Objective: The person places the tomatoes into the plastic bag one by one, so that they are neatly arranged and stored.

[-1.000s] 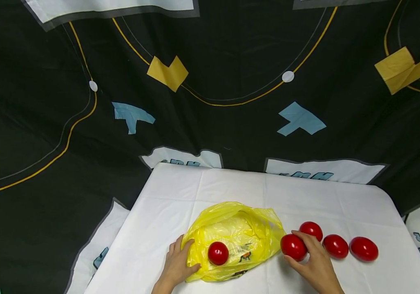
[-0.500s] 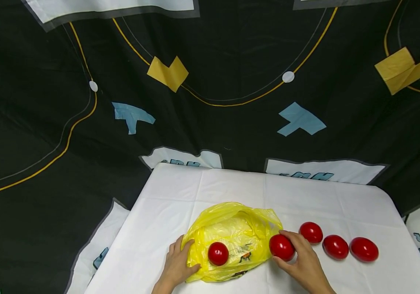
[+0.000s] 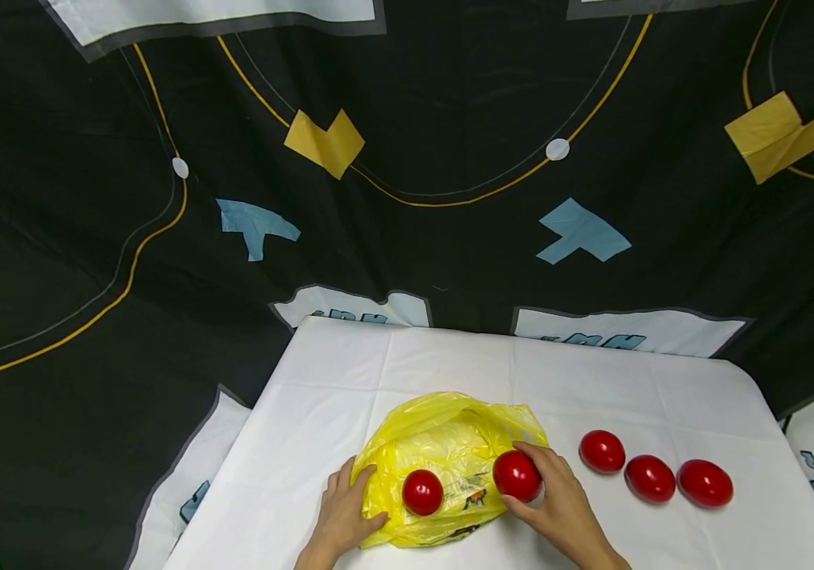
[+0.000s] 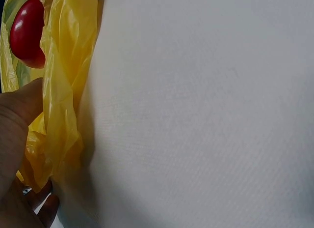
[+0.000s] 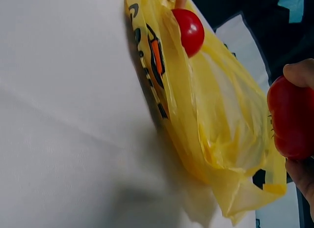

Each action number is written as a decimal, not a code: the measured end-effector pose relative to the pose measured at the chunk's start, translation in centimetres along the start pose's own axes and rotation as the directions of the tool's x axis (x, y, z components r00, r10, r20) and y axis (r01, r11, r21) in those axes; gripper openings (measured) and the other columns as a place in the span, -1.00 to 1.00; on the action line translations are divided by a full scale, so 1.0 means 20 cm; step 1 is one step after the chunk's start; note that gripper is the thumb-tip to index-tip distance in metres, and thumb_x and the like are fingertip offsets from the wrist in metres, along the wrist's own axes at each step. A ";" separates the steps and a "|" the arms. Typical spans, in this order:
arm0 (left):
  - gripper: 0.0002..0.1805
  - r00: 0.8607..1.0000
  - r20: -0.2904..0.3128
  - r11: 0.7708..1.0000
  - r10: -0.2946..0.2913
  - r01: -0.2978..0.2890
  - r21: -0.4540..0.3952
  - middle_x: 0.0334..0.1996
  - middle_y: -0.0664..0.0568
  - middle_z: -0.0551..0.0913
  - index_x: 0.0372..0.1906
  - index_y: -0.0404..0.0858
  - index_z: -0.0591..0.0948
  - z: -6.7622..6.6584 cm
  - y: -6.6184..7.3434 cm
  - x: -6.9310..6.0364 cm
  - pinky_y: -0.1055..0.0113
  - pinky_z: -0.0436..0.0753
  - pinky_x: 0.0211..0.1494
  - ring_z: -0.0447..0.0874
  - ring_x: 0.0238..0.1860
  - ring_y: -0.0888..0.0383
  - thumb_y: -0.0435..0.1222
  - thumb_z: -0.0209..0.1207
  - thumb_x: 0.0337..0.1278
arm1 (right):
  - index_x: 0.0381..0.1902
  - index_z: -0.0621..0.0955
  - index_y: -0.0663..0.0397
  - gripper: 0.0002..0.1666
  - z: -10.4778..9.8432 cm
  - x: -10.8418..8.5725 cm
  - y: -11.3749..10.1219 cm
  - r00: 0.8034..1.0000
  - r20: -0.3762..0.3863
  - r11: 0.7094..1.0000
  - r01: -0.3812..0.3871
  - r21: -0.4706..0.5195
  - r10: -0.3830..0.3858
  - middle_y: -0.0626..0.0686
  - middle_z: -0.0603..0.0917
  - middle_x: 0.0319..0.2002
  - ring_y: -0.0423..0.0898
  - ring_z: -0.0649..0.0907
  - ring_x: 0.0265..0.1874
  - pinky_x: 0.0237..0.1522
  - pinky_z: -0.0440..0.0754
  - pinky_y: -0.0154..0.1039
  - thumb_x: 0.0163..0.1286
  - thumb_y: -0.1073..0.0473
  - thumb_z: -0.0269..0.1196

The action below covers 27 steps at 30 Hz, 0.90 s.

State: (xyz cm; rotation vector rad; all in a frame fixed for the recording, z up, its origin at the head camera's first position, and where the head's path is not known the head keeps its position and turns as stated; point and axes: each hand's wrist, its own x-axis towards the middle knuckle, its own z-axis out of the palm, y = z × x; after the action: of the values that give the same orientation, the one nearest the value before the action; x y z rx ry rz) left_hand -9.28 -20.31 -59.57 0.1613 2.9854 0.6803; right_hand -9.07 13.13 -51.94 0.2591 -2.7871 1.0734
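A yellow plastic bag (image 3: 443, 443) lies on the white-covered table, its mouth spread open. My left hand (image 3: 341, 511) grips the bag's left edge, the thumb on the inner side in the left wrist view. One glossy red tomato (image 3: 422, 492) sits inside the bag near that hand. Between thumb and fingers, my right hand (image 3: 560, 503) holds another tomato (image 3: 516, 475) over the right part of the bag. In the right wrist view this held tomato (image 5: 293, 117) shows a lobed side, apart from the bag's opening.
Three more red tomatoes lie right of the bag: a far one (image 3: 602, 451), a middle one (image 3: 650, 478) and a right one (image 3: 705, 483). Behind the white table (image 3: 450, 360) hangs a dark patterned cloth (image 3: 407, 253).
My right hand has moved left with the tomato, from beside the bag's right edge to over the bag. The left hand, the bag and the other tomatoes have stayed put.
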 end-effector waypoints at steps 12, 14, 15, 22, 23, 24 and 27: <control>-0.14 1.000 -0.010 1.000 0.002 -0.002 -0.003 0.32 -0.27 0.16 0.24 -0.21 0.43 0.00 0.00 0.01 0.06 0.34 -0.05 0.18 0.16 -0.14 0.01 0.45 -0.27 | 0.18 0.46 0.02 -0.11 0.08 0.04 -0.05 0.999 0.046 0.999 -0.019 0.033 0.018 -0.02 0.54 0.07 -0.05 0.51 0.03 0.01 0.54 0.01 -0.15 0.02 0.57; -0.14 1.000 -0.007 1.000 0.001 -0.001 -0.005 0.32 -0.27 0.16 0.24 -0.21 0.43 0.00 0.00 0.01 0.05 0.34 -0.05 0.18 0.17 -0.14 0.01 0.45 -0.27 | 0.16 0.46 0.00 -0.13 0.10 0.04 -0.06 0.999 0.053 0.999 -0.015 0.036 0.013 -0.02 0.55 0.05 -0.06 0.51 0.02 0.00 0.54 0.00 -0.14 0.01 0.56; -0.14 1.000 -0.005 1.000 0.000 0.000 -0.006 0.32 -0.27 0.16 0.24 -0.20 0.43 0.00 0.00 0.01 0.05 0.34 -0.05 0.18 0.17 -0.14 0.01 0.45 -0.27 | 0.15 0.47 0.00 -0.14 0.11 0.05 -0.06 0.998 0.055 0.999 -0.010 0.040 0.008 -0.02 0.55 0.05 -0.06 0.51 0.01 0.00 0.53 -0.01 -0.14 0.01 0.56; -0.15 1.000 0.000 1.000 -0.004 0.004 -0.009 0.32 -0.27 0.16 0.24 -0.20 0.43 -0.01 0.01 0.00 0.02 0.34 -0.04 0.17 0.18 -0.15 0.01 0.45 -0.27 | 0.13 0.47 -0.03 -0.20 0.17 0.06 -0.05 0.996 0.074 0.998 0.039 0.052 -0.043 -0.03 0.56 0.02 -0.05 0.53 -0.01 -0.04 0.54 0.01 -0.10 0.02 0.55; -0.15 1.000 -0.002 1.000 -0.002 0.002 -0.006 0.32 -0.27 0.16 0.24 -0.20 0.43 -0.01 0.01 0.00 0.02 0.34 -0.04 0.18 0.18 -0.15 0.01 0.45 -0.27 | 0.13 0.47 -0.02 -0.20 0.18 0.06 -0.05 0.996 0.079 0.998 0.045 0.054 -0.049 -0.02 0.56 0.02 -0.04 0.53 0.00 -0.03 0.53 0.02 -0.09 0.02 0.54; -0.15 1.000 -0.004 1.000 0.000 0.000 -0.005 0.32 -0.27 0.17 0.24 -0.20 0.44 0.00 0.01 0.00 0.02 0.35 -0.04 0.18 0.17 -0.16 0.01 0.45 -0.27 | 0.13 0.47 -0.02 -0.20 0.19 0.06 -0.05 0.995 0.086 0.997 0.045 0.054 -0.050 -0.02 0.56 0.03 -0.03 0.53 0.01 -0.03 0.53 0.02 -0.09 0.02 0.54; -0.15 1.000 -0.009 1.000 0.005 -0.005 0.000 0.31 -0.28 0.17 0.23 -0.20 0.44 0.00 0.01 0.00 0.03 0.35 -0.06 0.19 0.17 -0.16 0.01 0.45 -0.27 | 0.13 0.47 -0.02 -0.22 0.21 0.07 -0.05 0.993 0.106 0.997 0.047 0.056 -0.053 -0.02 0.56 0.05 -0.01 0.53 0.05 0.00 0.52 0.03 -0.07 0.02 0.53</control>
State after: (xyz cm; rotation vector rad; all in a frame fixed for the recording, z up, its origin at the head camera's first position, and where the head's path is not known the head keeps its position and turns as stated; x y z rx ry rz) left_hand -9.33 -20.19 -59.44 0.1666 2.9941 0.6834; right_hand -10.46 9.40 -54.18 0.4030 -2.8313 1.1566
